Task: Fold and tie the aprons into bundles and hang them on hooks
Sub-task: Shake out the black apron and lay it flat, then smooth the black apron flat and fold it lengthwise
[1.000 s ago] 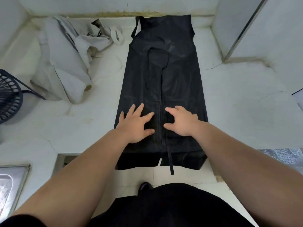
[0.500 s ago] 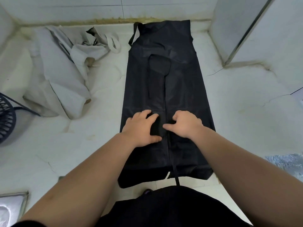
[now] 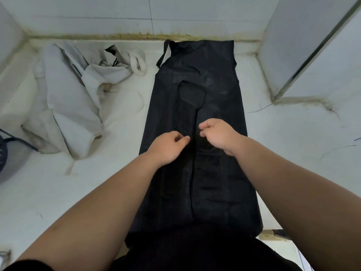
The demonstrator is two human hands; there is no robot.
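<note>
Head view: our left hand and right hand are curled over the black apron on the counter — pinching fabric or not, we cannot tell.

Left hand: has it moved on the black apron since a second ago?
Yes. The left hand has slid farther up the black apron, nearer the strap loop, and its fingers have curled in.
</note>
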